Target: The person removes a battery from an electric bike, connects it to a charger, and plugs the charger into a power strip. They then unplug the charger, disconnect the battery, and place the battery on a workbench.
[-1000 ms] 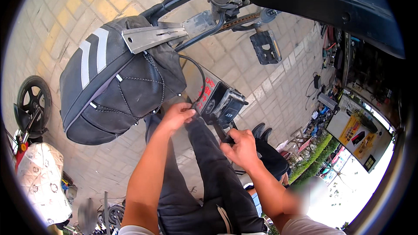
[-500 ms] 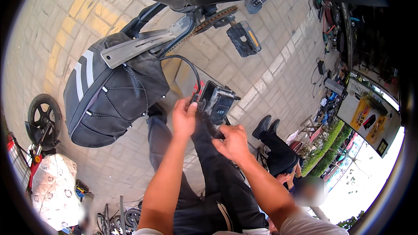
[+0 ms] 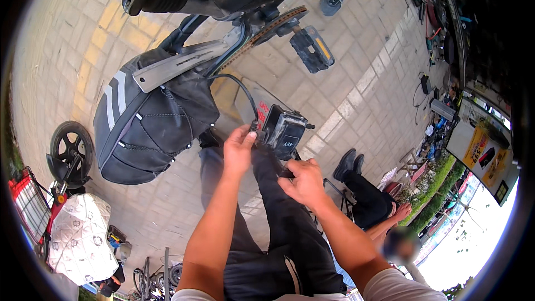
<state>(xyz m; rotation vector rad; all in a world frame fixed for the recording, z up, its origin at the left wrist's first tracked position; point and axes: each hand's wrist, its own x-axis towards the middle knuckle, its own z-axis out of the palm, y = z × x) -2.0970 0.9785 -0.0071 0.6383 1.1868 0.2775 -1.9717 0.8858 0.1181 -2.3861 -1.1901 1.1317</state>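
Right hand (image 3: 304,181) at 5 o'clock of the black control box (image 3: 284,131), fist closed on a small dark tool, type unclear. Left hand (image 3: 239,150) at 7 o'clock, fingers pinched at the box's cable (image 3: 242,86) end. Box sat above the knees, under the bike frame (image 3: 184,64). Likely mid-connection; next needs steady box, aligned plug. Saddle bag (image 3: 150,122) at 9 o'clock, pedal (image 3: 312,49) beyond.
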